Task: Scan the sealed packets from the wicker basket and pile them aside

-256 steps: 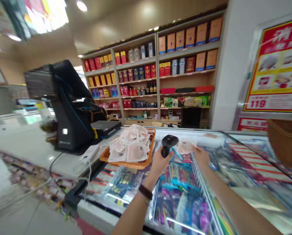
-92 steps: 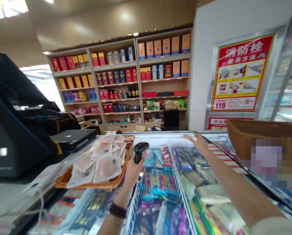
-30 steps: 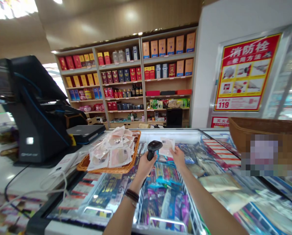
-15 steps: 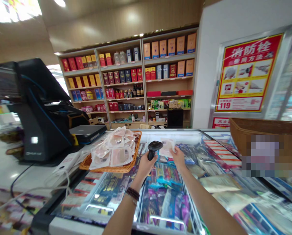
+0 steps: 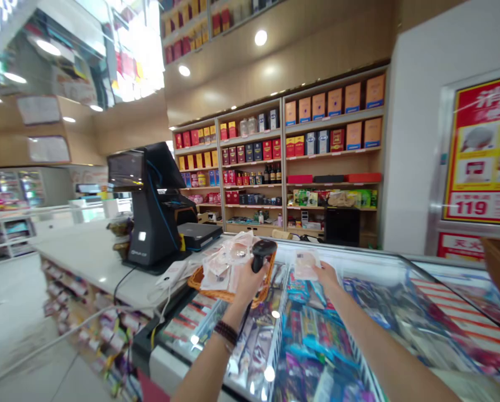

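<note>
A black handheld barcode scanner (image 5: 263, 252) is gripped by its handle in my left hand (image 5: 248, 283), which wears a dark bead bracelet at the wrist. Its head overlaps the right side of an orange wicker basket (image 5: 216, 292). Several clear packets with pale, flat contents (image 5: 229, 258) are heaped in that basket. My right hand (image 5: 327, 277) pinches the edge of a similar packet (image 5: 307, 264), held up over the glass-topped freezer (image 5: 337, 251). What exactly lies inside the packets is too blurred to tell.
Left of the basket, a black checkout terminal (image 5: 158, 206) stands on a white counter (image 5: 91, 251), with loose cables running down its front. Bagged goods (image 5: 312, 324) fill the freezer below my arms. Shelves of boxed goods (image 5: 254, 151) line the far wall.
My view has swung left, so the terminal and counter show more fully. The scanner is now in front of the basket's right side, farther from the packet in my right hand.
</note>
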Demonstrator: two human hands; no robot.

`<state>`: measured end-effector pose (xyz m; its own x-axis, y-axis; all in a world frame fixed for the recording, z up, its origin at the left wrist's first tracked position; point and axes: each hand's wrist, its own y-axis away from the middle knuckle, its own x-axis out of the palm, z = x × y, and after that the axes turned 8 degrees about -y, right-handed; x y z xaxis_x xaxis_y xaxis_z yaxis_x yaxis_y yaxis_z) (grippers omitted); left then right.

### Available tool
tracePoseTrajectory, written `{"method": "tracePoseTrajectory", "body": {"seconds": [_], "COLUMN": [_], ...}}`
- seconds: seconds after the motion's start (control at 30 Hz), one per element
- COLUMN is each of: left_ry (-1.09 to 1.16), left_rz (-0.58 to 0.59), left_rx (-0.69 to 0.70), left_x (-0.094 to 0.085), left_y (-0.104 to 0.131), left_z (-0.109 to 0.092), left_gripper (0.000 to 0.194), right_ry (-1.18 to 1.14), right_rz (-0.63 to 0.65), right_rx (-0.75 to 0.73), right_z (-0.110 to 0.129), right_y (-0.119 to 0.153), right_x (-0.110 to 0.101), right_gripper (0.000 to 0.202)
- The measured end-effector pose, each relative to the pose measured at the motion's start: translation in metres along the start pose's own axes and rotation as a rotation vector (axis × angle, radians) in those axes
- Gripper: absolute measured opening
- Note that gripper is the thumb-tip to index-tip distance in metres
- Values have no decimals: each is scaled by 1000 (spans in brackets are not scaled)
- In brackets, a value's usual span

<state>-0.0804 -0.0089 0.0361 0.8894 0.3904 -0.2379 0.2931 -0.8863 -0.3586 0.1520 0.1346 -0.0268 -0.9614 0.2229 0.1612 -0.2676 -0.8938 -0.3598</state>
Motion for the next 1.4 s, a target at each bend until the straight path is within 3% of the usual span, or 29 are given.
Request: {"method": "tracePoseTrajectory", "body": {"seconds": [0.2, 0.37, 0.5, 0.63, 0.77, 0.83, 0.9, 1.0, 1.1, 1.17, 1.23, 1.4], "left_ry": [-56, -167, -159, -169, -107, -76, -38, 34, 113, 163, 187, 172], "left_rz": [-206, -303, -327, -334, -303, -246, -182, -78, 15, 59, 85, 112], "left_rx": [14, 16, -29, -59, -83, -84, -76, -70, -83, -84, -74, -54], "left_x": [-78, -112, -120, -120, -106, -90, -67, -29, 6, 23, 36, 50], "left_y": [-5, 8, 24, 38, 47, 49, 52, 55, 61, 65, 70, 76], "left_z": [2, 9, 17, 33, 44, 41, 33, 18, 6, 2, 2, 11], "left_gripper": [42, 45, 47, 46, 46, 47, 48, 50, 55, 57, 56, 51], "right_ry": [-54, -32, 46, 162, 275, 454, 596, 668, 656, 665, 695, 728], "right_rz": [181, 340, 356, 268, 267, 315, 290, 192, 80, 27, 8, 3], "right_rx": [-14, -104, -189, -252, -333, -505, -642, -865, -1088, -1149, -1160, -1125], "right_z": [15, 14, 6, -5, -8, 5, 32, 94, 151, 173, 179, 168], "right_y": [0, 26, 47, 66, 83, 86, 86, 85, 90, 96, 99, 94], "right_x": [89, 142, 142, 104, 46, 16, -11, -39, -52, -55, -57, -62], "right_gripper": [19, 14, 19, 15, 29, 21, 17, 20, 21, 20, 19, 17]}}
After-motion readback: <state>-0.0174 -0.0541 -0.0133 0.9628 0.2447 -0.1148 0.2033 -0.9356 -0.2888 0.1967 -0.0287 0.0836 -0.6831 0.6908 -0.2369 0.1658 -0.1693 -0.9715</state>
